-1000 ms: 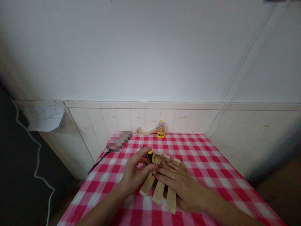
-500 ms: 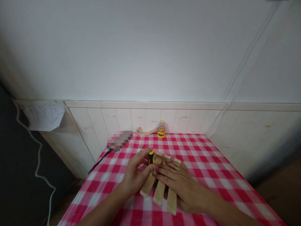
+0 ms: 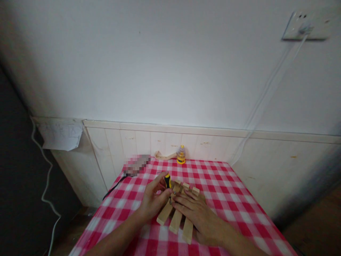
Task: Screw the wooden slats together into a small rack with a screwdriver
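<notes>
Only real change in the last half second: view tipped up, wall socket (image 3: 319, 26) now shows. Left hand (image 3: 156, 197) still clamped on the screwdriver (image 3: 167, 180), index at its cap, thumb low. Right hand (image 3: 198, 215) still laid over the slatted wood (image 3: 175, 222), near middle of table (image 3: 226, 192); can't tell if its thumb grips underneath. Reads as no visible progress, work steady.

Count: 1 screwdriver, 3 near slat ends, 3 far block ends, 1 yellow-clear container (image 3: 181, 155) and 1 curved wooden piece (image 3: 165, 156), both far.
</notes>
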Action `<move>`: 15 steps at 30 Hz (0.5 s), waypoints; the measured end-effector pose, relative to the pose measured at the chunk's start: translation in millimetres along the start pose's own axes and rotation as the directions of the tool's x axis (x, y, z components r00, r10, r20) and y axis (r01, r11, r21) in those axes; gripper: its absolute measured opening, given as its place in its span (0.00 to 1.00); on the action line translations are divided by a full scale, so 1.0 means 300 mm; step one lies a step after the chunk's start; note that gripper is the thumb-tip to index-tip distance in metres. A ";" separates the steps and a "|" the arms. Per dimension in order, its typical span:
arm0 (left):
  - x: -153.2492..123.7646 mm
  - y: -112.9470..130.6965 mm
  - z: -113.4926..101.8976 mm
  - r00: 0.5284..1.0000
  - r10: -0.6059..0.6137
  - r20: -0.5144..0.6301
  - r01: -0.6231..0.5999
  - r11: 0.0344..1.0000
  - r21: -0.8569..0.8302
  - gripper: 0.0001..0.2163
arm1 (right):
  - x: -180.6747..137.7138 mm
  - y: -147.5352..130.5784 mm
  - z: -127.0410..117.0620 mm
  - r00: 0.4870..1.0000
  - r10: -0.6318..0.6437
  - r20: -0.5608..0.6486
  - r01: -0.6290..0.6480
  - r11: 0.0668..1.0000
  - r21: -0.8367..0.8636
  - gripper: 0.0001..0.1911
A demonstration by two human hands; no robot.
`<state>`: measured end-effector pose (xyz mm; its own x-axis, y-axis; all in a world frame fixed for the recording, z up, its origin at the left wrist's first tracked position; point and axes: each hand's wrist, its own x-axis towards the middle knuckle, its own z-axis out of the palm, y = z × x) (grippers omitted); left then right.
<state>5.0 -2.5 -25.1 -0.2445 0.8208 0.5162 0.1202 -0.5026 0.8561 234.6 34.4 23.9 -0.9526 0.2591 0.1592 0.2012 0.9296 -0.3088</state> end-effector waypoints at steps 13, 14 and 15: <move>-0.039 -0.034 0.010 0.994 -0.062 -0.086 0.066 0.997 0.036 0.28 | 0.004 0.101 0.067 0.995 -0.090 0.049 0.095 0.990 -0.107 0.33; -0.044 -0.039 0.012 0.993 -0.053 -0.103 0.058 0.998 0.040 0.27 | 0.007 0.116 0.082 0.993 -0.115 0.013 0.116 0.982 -0.148 0.31; -0.048 -0.046 0.013 0.993 -0.057 -0.104 0.062 0.997 0.047 0.26 | 0.009 0.130 0.097 0.988 -0.152 -0.018 0.146 0.971 -0.189 0.31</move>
<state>10.5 -6.3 -44.1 -0.3494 0.8153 0.4617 0.1499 -0.4378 0.8865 233.2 63.8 -14.9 -0.9679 0.1195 0.2211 0.0995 0.9900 -0.0999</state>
